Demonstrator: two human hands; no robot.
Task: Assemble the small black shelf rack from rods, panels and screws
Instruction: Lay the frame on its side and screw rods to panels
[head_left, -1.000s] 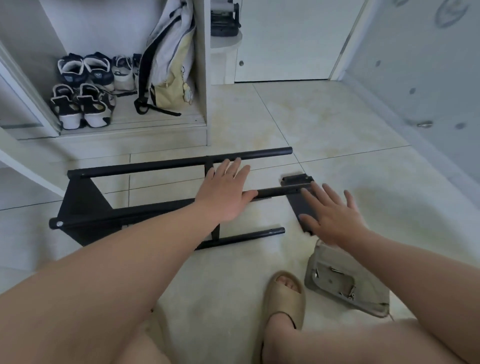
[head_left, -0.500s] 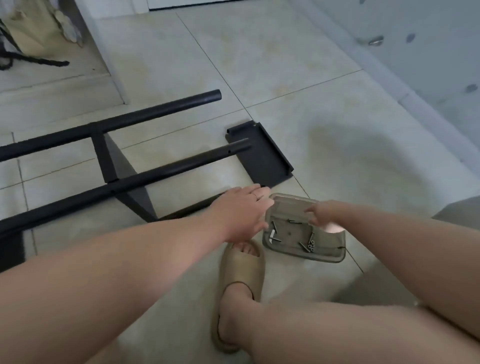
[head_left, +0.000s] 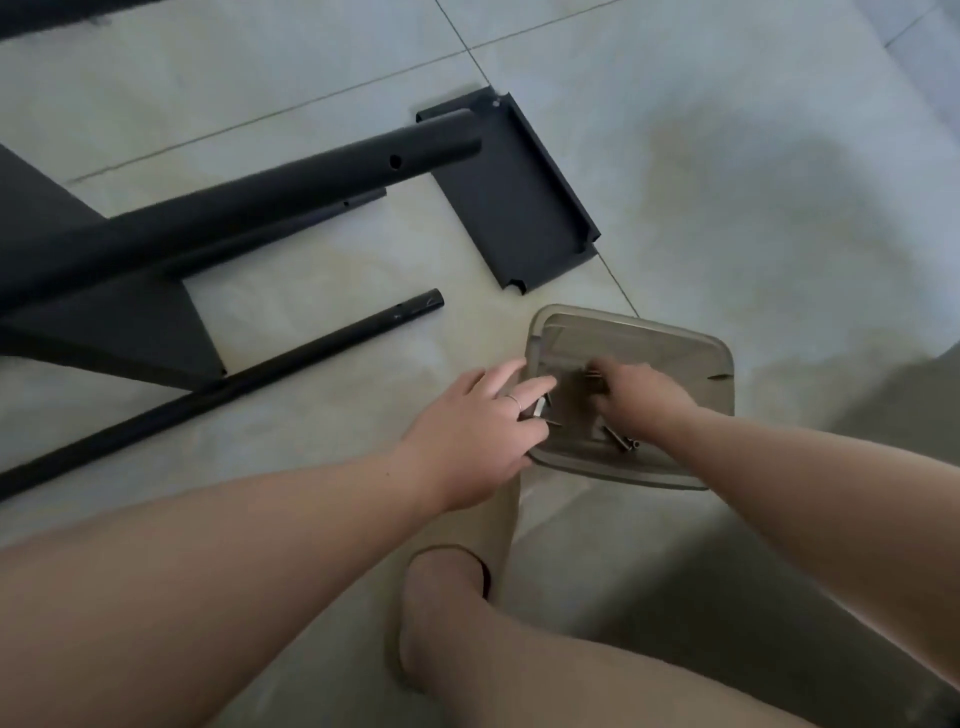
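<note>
The partly built black rack lies on its side on the tiled floor at left, with a thick rod (head_left: 270, 182), a thin rod (head_left: 291, 358) and a fixed panel (head_left: 109, 327) between them. A loose black panel (head_left: 514, 202) lies flat by the thick rod's end. A translucent brown tray (head_left: 675, 335) in front of me holds loose screws (head_left: 623, 442). My left hand (head_left: 475, 428) rests with straight fingers on the tray's left rim, a screw (head_left: 539, 408) lying by its fingertips. My right hand (head_left: 636, 397) reaches into the tray, fingers curled down and pinching a screw; motion blur hides the grip.
My foot in a beige slipper (head_left: 498, 519) stands just below the tray, with my leg at the bottom right. A grey wall base runs along the top right corner. Pale floor tiles spread to the right of the loose panel.
The view has swung down and closer to the tray. Both hands left the rack and the loose panel and came to the tray; the right hand now dips in among the screws.
</note>
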